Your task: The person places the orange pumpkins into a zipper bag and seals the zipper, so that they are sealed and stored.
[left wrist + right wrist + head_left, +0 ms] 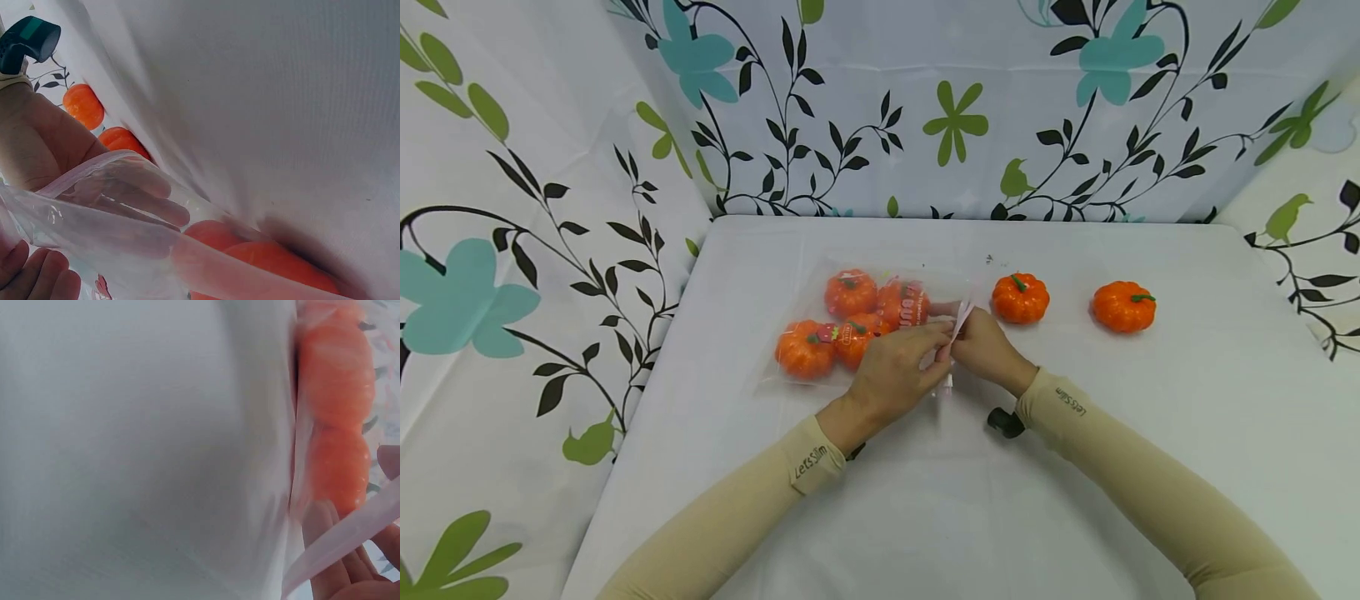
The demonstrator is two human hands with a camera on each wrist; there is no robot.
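Observation:
A clear plastic zip bag [912, 312] with printed lettering lies on the table, holding several small orange toy pumpkins [805, 350]. My left hand [891, 367] pinches the bag's rim at its right end, fingers curled in the left wrist view. My right hand [988, 343] is at the bag's mouth. Seen through the film in the left wrist view, its fingers [147, 200] reach inside, fairly straight. The pale rim strip [344, 544] crosses in front of those fingers in the right wrist view. The right palm is partly hidden by the rim in the head view.
Two loose pumpkins lie right of the bag: one pumpkin [1020, 298] just beyond my right hand, another pumpkin [1123, 307] farther right. A white cloth covers the table [1210, 400]. Patterned curtains [850, 100] hang behind it and at the sides.

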